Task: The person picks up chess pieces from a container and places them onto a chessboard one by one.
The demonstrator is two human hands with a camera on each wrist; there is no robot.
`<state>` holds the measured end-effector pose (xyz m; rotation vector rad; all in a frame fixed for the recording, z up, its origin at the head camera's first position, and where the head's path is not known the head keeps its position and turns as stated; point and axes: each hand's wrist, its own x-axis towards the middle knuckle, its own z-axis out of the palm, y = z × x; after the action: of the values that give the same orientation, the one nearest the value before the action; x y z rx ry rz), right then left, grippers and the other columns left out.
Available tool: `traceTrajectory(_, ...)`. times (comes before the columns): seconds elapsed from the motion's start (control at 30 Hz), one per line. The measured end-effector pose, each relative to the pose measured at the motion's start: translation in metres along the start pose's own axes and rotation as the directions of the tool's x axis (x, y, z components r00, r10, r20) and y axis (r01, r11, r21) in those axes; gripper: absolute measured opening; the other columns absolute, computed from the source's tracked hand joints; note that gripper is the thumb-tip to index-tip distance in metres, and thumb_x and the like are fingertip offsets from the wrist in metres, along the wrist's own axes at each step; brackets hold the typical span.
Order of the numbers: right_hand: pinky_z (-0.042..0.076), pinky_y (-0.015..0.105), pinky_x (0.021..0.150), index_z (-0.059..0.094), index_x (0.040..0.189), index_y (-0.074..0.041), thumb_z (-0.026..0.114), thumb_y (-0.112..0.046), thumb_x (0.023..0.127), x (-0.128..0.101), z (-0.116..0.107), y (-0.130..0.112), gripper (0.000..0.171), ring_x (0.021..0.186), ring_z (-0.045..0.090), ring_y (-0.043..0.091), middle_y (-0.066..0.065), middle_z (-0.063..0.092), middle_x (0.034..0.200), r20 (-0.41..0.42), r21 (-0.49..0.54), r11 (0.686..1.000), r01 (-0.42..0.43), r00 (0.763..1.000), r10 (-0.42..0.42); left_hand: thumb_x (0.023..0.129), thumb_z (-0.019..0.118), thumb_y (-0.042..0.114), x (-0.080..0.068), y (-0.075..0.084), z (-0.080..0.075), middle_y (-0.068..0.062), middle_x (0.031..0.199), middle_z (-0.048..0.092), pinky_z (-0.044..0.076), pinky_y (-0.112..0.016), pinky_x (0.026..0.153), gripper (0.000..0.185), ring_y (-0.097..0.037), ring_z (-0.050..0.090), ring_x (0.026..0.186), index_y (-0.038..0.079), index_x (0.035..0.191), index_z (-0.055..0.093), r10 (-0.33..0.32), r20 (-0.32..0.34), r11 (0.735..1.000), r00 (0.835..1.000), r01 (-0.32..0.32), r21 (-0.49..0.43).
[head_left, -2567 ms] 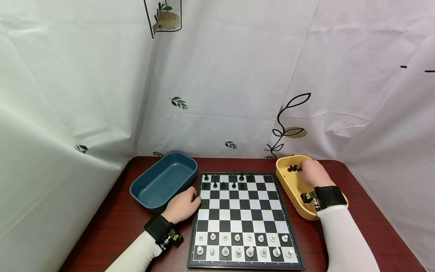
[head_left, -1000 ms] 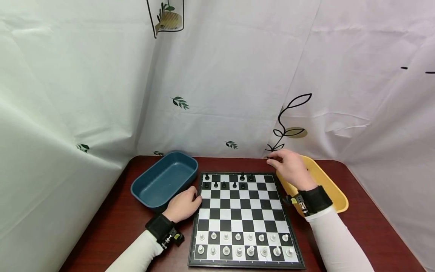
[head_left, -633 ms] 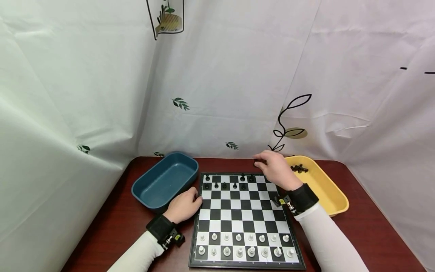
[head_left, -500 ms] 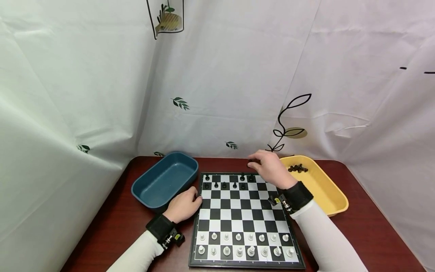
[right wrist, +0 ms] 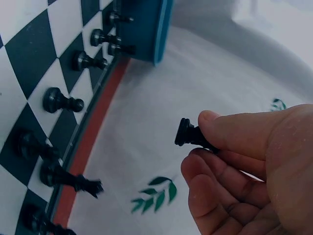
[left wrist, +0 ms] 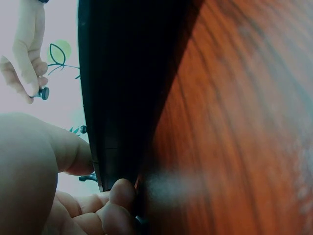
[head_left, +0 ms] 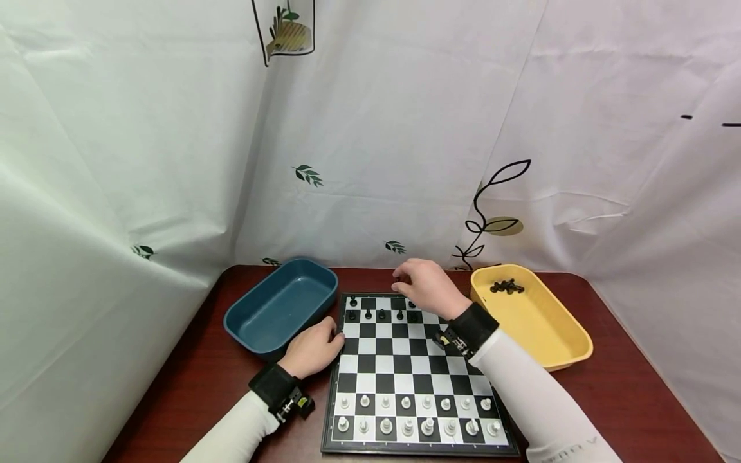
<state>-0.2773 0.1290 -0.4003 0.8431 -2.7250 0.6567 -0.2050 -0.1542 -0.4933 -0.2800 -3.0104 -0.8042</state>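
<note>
My right hand [head_left: 427,287] is over the far edge of the chessboard [head_left: 401,366]. In the right wrist view, its thumb and fingers pinch a black chess piece [right wrist: 190,133] whose base sticks out and whose top is hidden. Black pieces, among them a pawn [head_left: 368,314], stand on the two far rows; the right hand covers part of the back row. White pieces, such as a king [head_left: 428,427], fill the two near rows. My left hand [head_left: 312,350] grips the board's left edge, with fingers on both sides of the dark frame [left wrist: 115,98] in the left wrist view.
A yellow tray [head_left: 535,321] right of the board has several black pieces [head_left: 507,287] at its far end. A blue tray [head_left: 280,308] stands left of the board, close to the left hand. White patterned cloth [head_left: 370,141] hangs behind the brown table [head_left: 173,399].
My right hand has moved from the yellow tray leftward to the board's far edge, carrying a black chess piece. The left hand has stayed at the board's left edge.
</note>
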Motion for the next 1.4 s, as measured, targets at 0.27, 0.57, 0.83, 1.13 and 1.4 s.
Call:
traceTrajectory(0.27, 0.059, 0.041, 0.084, 0.080, 0.120, -0.003, 0.082, -0.014, 0.102, 0.013, 0.024, -0.006, 0.021, 0.093, 0.071, 0.022, 0.009, 0.078, 0.110, 0.085, -0.018, 0.998, 0.062, 0.995, -0.061, 0.106, 0.066, 0.028, -0.001, 0.002, -0.002, 0.002, 0.072, 0.052, 0.043, -0.037, 0.060, 0.017, -0.015, 0.052, 0.064, 0.018, 0.094, 0.060, -0.009, 0.003, 1.000, 1.000, 0.009, 0.004)
traceTrajectory(0.57, 0.057, 0.038, 0.081, 0.081, 0.115, -0.004, 0.084, -0.015, 0.101, 0.026, 0.046, -0.011, 0.018, 0.085, 0.070, 0.018, 0.006, 0.077, 0.102, 0.143, -0.019, 0.996, 0.084, 0.986, -0.080, 0.106, 0.064, 0.029, 0.002, -0.001, 0.002, 0.002, 0.072, 0.053, 0.043, -0.037, 0.060, 0.017, -0.015, 0.052, 0.063, 0.019, 0.094, 0.060, -0.012, 0.015, 1.000, 1.000, 0.012, 0.009)
traceTrajectory(0.83, 0.059, 0.039, 0.085, 0.082, 0.114, -0.005, 0.085, -0.015, 0.100, 0.038, 0.059, -0.015, 0.017, 0.093, 0.074, 0.020, 0.007, 0.080, 0.106, 0.205, -0.031, 0.996, 0.081, 0.976, -0.073, 0.107, 0.064, 0.027, 0.001, 0.000, 0.001, 0.001, 0.073, 0.053, 0.043, -0.037, 0.060, 0.016, -0.015, 0.052, 0.062, 0.018, 0.094, 0.059, -0.010, 0.014, 1.000, 1.000, 0.010, 0.002)
traceTrajectory(1.13, 0.059, 0.041, 0.085, 0.082, 0.111, -0.006, 0.086, -0.014, 0.099, 0.041, 0.067, -0.018, 0.015, 0.092, 0.074, 0.023, 0.007, 0.079, 0.101, 0.216, -0.059, 0.993, 0.097, 0.973, -0.082, 0.107, 0.064, 0.028, 0.001, -0.001, 0.001, 0.001, 0.072, 0.052, 0.042, -0.038, 0.060, 0.016, -0.015, 0.052, 0.063, 0.018, 0.095, 0.059, -0.017, 0.012, 1.000, 1.000, 0.017, 0.001)
traceTrajectory(1.4, 0.059, 0.040, 0.084, 0.082, 0.110, -0.006, 0.087, -0.015, 0.099, 0.042, 0.071, -0.015, 0.016, 0.090, 0.073, 0.022, 0.007, 0.078, 0.101, 0.238, -0.053, 0.996, 0.078, 0.969, -0.063, 0.107, 0.064, 0.029, 0.002, -0.001, 0.001, 0.001, 0.072, 0.052, 0.042, -0.037, 0.060, 0.017, -0.015, 0.051, 0.062, 0.018, 0.095, 0.059, -0.016, 0.014, 1.000, 1.000, 0.016, 0.004)
